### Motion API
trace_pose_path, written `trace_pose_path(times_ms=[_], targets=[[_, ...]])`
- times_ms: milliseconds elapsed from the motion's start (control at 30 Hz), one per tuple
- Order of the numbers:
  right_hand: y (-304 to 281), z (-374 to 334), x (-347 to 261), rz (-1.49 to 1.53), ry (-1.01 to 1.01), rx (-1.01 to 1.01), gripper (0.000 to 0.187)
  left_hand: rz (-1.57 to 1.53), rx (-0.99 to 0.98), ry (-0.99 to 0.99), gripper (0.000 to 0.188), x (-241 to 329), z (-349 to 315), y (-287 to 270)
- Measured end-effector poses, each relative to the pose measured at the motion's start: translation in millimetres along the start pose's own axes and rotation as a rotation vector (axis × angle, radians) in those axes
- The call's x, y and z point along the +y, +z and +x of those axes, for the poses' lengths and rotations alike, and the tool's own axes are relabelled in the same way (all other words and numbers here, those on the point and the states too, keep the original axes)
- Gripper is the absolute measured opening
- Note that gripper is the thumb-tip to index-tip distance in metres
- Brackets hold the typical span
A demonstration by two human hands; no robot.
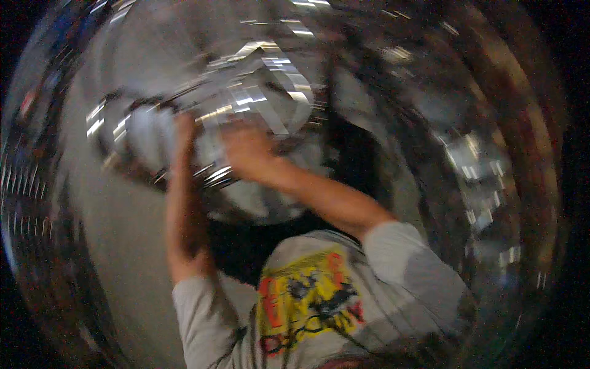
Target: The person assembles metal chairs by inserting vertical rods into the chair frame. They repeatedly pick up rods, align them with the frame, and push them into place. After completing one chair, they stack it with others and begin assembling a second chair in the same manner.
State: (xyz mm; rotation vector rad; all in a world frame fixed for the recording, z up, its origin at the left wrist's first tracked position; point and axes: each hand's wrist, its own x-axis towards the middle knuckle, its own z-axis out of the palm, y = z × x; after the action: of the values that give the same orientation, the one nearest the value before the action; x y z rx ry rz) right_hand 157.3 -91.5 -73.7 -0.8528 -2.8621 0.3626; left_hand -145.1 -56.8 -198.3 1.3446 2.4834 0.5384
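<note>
Strong motion blur smears the whole view. A large shiny metal assembly [246,92] lies ahead of me, with bright, curved, chrome-like parts; its exact kind cannot be made out. My left hand [186,126] reaches straight forward to its left part, beside a pale rounded piece [150,129]. Across the middle, my right hand [249,147] reaches up and to the left against the near side of the assembly. The fingers of both hands are smeared, and whatever they touch or hold is hidden.
Grey floor [114,234] shows on the left. Dark shapes [356,154] stand just right of the assembly. Farther right are blurred, light-coloured objects [479,172], too smeared to name. Streaked bright items [24,181] line the far left edge.
</note>
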Motion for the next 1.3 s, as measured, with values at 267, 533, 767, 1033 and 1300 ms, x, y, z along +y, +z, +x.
trace_pose_path(times_ms=[267, 533, 767, 1033, 1300], targets=[[14.1, -265.3, 195.7, 0.522, 0.667, 0.981, 0.027, -0.237, 0.047, 0.136, 0.039, -51.5, 55.4, 12.8], [61.9, -684.4, 292.3, -0.235, 2.189, 0.167, 0.04, -0.444, -0.054, 0.033, 0.042, -29.5, 40.1, -4.2], [118.1, -742.3, 295.7, 0.037, 2.196, 0.051, 0.048, -0.396, -0.122, 0.053, 0.055, -24.5, 33.3, -8.7], [85.4, -733.6, 302.6, 0.063, 2.19, 0.34, 0.057, -0.341, -0.08, -0.087, 0.062, -7.1, 27.3, -13.2], [6.4, -687.9, 281.5, -0.476, 1.802, 1.609, 0.067, -0.202, 0.255, 0.077, 0.064, -5.6, 30.9, -18.9]])
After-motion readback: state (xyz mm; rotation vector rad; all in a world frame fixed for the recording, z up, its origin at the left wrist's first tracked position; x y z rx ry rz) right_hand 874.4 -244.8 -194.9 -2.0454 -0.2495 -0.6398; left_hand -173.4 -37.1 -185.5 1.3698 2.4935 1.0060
